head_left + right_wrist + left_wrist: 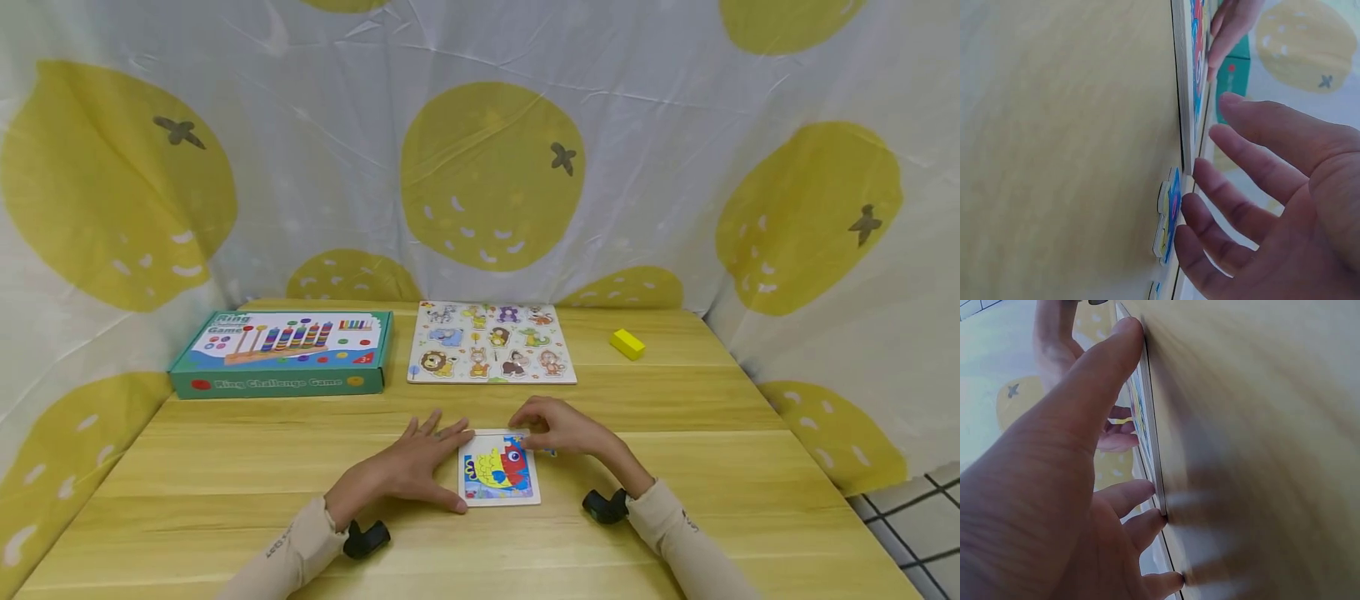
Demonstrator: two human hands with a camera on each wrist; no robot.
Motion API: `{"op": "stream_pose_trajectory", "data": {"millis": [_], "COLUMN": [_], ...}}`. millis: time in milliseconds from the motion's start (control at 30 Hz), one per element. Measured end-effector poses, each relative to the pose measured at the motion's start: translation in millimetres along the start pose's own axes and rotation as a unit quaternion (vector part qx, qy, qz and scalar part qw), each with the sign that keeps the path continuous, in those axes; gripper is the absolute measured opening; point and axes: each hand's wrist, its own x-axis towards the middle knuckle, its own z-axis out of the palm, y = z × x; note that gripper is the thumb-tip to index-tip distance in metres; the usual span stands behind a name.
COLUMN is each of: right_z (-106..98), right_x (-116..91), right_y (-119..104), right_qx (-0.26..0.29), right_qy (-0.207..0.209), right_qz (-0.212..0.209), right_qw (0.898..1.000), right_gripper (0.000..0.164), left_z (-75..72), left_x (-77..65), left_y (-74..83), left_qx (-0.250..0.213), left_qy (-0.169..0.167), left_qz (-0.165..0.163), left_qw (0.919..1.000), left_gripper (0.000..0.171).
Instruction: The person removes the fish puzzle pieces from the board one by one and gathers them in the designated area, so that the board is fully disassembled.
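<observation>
Streaky yellow wood all across this table (750, 483), and it's well stocked: the green Ring Challenge Game box (281, 354) lies back left, the animal puzzle board (491, 342) flat at back centre, a yellow block (627, 344) off to its right, and nearer in, the framed fish puzzle (495, 473), a loose puzzle piece (1173, 212) just beside it

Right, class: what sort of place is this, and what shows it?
Probably an indoor play corner, perhaps screened off: a white cloth printed with big yellow fruits hangs behind a yellow-toned wooden table, where a square, white-framed fish jigsaw lies.
</observation>
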Motion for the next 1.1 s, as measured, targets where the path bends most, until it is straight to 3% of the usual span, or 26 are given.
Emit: {"op": "stream_pose_trajectory", "data": {"millis": [1100], "right_z": [5.8], "right_x": [2.5], "right_y": [-6.6], "right_qx": [-0.048], "right_qy": [-0.007], "right_qz": [0.024], "right_qw": [0.999], "right_gripper": [0.019], "left_z": [-0.9], "left_x": [-1.6], "left_y": [0.2], "left_qx": [-0.009], "left_qy": [0.009], "left_qz": [-0.003], "left_qw": [0.9999], "left_gripper": [0.099]}}
